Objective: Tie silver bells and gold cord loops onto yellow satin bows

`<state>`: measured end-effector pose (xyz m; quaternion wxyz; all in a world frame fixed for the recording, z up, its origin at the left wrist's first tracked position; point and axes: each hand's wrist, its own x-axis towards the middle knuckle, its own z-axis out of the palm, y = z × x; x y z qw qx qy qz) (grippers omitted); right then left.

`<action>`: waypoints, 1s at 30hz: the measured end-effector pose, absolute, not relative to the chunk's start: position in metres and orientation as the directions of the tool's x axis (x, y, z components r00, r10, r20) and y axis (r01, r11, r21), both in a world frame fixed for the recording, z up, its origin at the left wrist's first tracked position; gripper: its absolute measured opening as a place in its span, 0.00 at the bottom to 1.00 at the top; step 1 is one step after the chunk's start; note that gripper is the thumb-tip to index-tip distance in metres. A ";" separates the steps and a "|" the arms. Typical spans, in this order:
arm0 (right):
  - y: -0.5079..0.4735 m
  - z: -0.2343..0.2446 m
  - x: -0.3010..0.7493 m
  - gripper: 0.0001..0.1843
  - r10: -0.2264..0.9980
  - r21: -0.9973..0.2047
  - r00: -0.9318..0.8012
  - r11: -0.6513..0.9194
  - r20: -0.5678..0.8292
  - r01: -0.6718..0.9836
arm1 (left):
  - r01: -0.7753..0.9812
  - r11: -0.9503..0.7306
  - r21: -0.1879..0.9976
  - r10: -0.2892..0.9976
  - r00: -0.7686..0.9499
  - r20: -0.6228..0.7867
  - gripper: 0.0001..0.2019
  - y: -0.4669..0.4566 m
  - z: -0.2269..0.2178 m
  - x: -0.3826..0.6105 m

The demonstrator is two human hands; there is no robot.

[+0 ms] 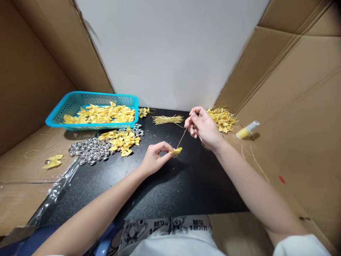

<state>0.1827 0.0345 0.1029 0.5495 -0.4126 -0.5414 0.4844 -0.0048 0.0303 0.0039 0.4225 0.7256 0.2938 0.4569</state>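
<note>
Over the table (165, 195), left hand (156, 156): thumb and forefinger pinched closed on a yellow bow (177, 151).
Bow: at the left fingertips, a thin cord (182, 138) rising from it.
Right hand (204, 129): fingers curled, thumb close to forefinger; the cord runs straight up to them, but whether they grip it I cannot tell.
Beads (89, 150): silver heap, left of the left hand, loose bows (124, 142) at its right side.
Roll (247, 130): right of the right hand, white and yellow.
Basket (92, 126): blue, behind the beads, more bows inside.
Bundle (167, 119): yellow cords, beyond the hands.
Wall (173, 53): pale, at the back.
</note>
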 end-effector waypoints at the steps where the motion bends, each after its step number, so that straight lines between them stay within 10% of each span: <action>1: 0.038 0.110 0.184 0.15 0.977 -0.976 -0.048 0.201 0.206 -0.087 | 0.012 -0.441 0.897 0.822 0.407 0.399 0.10 0.031 0.004 -0.005; 15: 0.094 0.183 0.216 0.08 0.932 -0.931 0.144 0.349 0.333 -0.109 | -0.293 -0.026 0.956 0.866 0.471 0.167 0.17 0.031 0.011 -0.003; 30: 0.198 0.166 0.292 0.10 0.825 -0.873 0.327 0.488 0.461 -0.001 | -0.205 0.157 0.966 0.732 0.681 0.025 0.17 0.019 -0.001 0.006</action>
